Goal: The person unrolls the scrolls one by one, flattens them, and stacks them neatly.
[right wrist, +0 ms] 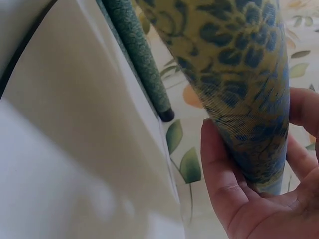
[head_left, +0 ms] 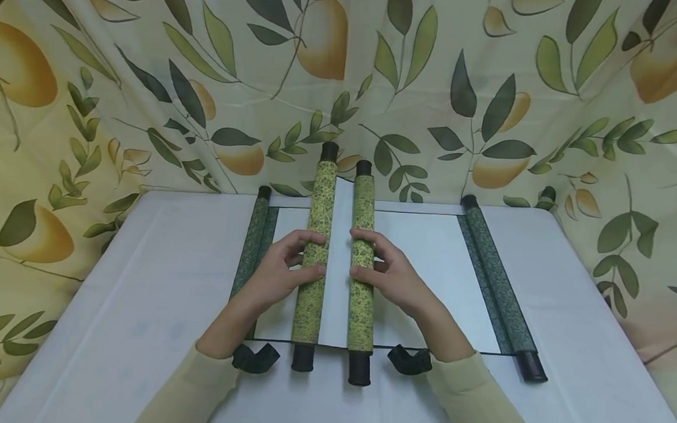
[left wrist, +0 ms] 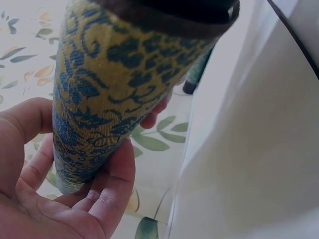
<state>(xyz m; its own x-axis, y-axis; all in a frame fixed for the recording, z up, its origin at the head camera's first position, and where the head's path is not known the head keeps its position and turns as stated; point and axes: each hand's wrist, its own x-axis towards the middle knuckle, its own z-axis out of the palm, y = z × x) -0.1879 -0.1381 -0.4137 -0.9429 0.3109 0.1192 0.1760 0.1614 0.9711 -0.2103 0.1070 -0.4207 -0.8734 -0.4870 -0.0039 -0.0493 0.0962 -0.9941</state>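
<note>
In the head view both hands hold a partly opened hanging scroll over the table. My left hand (head_left: pixel 279 266) grips its left roller (head_left: pixel 310 307), wrapped in yellow-green patterned brocade with black end caps; the thumb lies on the near side. The right hand (head_left: pixel 397 270) grips the matching right roller (head_left: pixel 361 316) the same way. A narrow white strip (head_left: pixel 337 282) spans between the two rollers. Up close, the left wrist view shows fingers curled about the brocade (left wrist: pixel 104 99) with its blue floral pattern. Similarly, fingers wrap the brocade roll (right wrist: pixel 244 99) in the right wrist view.
Beneath lies a second scroll, spread open, its white sheet (head_left: pixel 434 262) between a green left roller (head_left: pixel 249 241) and a green right roller (head_left: pixel 499 289). A white cloth covers the table (head_left: pixel 177 273). Behind hangs a fruit-and-leaf curtain (head_left: pixel 403 112). Black curved pieces (head_left: pixel 256 358) sit by the wrists.
</note>
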